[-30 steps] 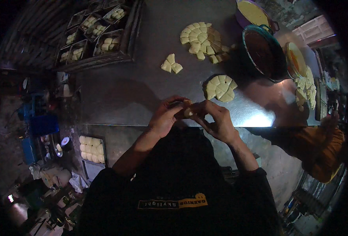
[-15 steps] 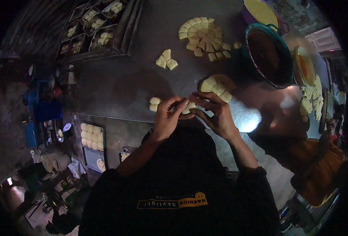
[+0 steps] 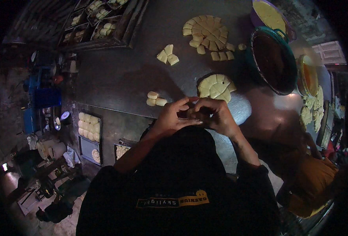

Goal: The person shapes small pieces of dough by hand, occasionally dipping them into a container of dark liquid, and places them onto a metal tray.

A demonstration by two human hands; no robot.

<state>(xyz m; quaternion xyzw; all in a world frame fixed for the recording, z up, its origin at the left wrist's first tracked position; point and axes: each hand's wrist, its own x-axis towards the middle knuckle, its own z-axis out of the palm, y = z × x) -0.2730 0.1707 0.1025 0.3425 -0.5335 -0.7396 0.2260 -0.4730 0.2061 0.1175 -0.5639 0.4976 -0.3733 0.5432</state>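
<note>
My left hand [image 3: 175,116] and my right hand [image 3: 218,115] meet at the table's near edge, fingers curled and touching. Whatever lies between the fingertips is in shadow and hidden. Just beside my left hand sit three small rounded dough pieces [image 3: 152,102], pale and smooth. Beyond my right hand lies a flat round of dough [image 3: 216,87], cut into wedges. Farther off, a larger dough round [image 3: 206,30] is divided into many pieces, with a few squares [image 3: 222,56] beside it. A small cluster of dough pieces [image 3: 168,55] rests on the table left of that round.
Dark wooden crates [image 3: 119,41] of shaped dough stand at the far left. On the right are a green tub [image 3: 254,55], a purple basin [image 3: 256,19] of yellow dough and a yellow-rimmed bucket [image 3: 300,74]. Below the table edge, a tray [image 3: 90,151] holds rows of dough.
Both hands have drawn closer together and slightly lower. The dough piece seen between my fingers is out of sight. A third rounded piece now shows beside my left hand.
</note>
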